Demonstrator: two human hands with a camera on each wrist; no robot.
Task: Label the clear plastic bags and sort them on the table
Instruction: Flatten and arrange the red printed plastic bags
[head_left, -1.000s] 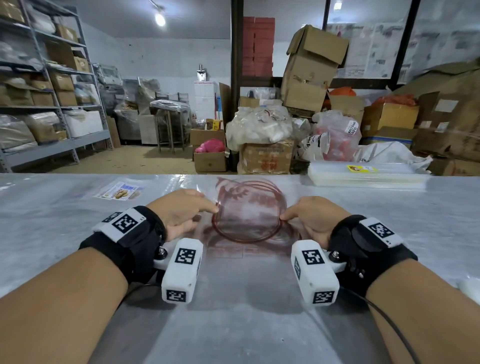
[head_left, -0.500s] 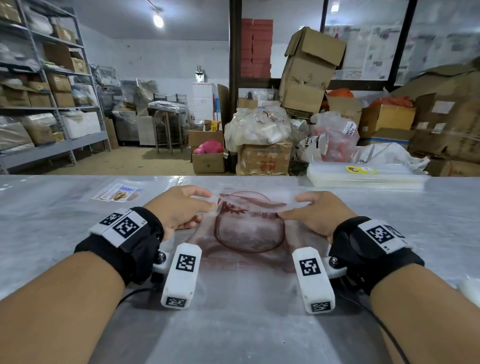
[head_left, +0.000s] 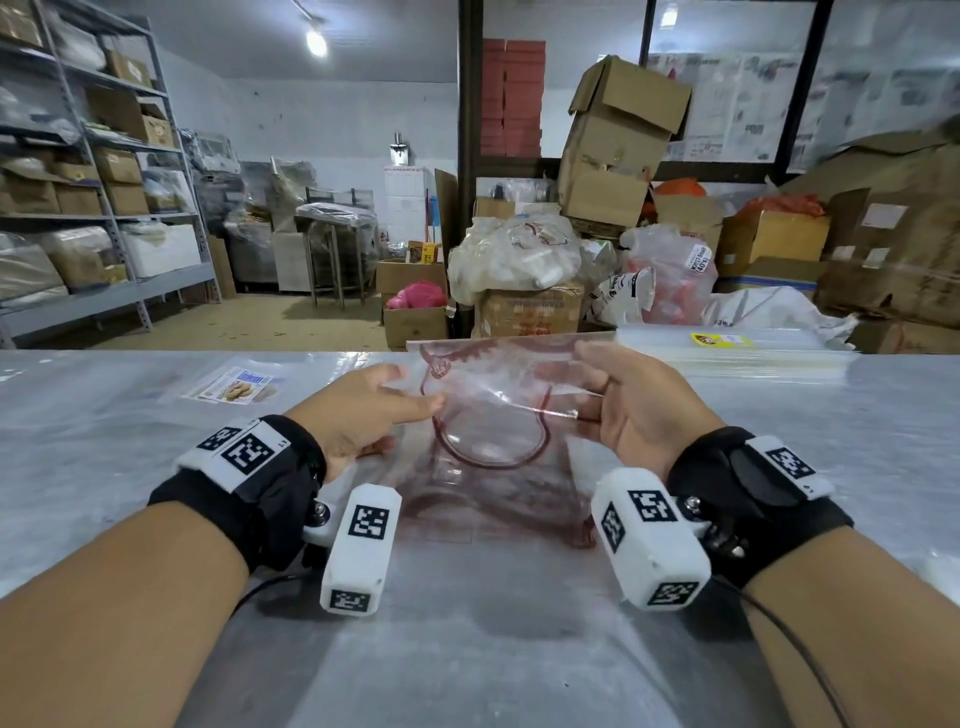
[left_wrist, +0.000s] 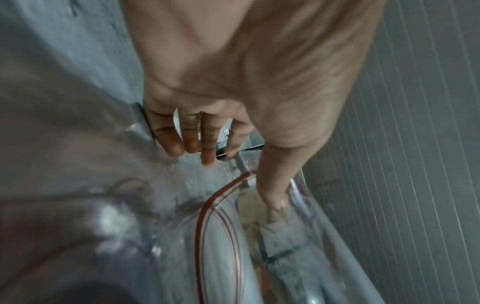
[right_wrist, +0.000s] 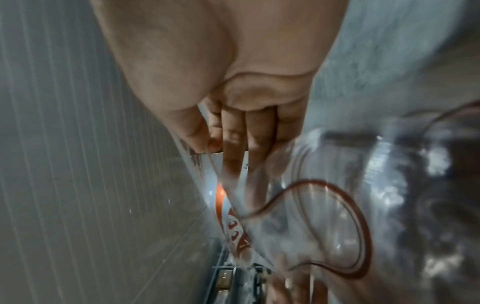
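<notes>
Bag top now higher, right-hand grip

Bare forearms, each wrist wrapped in a black strap bearing white tags with black square codes; white camera blocks and thin black cables hang beneath.

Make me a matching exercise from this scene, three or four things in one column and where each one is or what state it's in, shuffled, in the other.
Column one:
1. clear plastic bag with red circle print
2. flat stack of clear bags
3. labelled bag with biscuit picture
4. right hand

Column two:
A. far right on the table
B. pinches the bag's top edge
C. far left on the table
D. lifted between both hands

Pairs: 1-D, 2-A, 3-C, 4-B
</notes>
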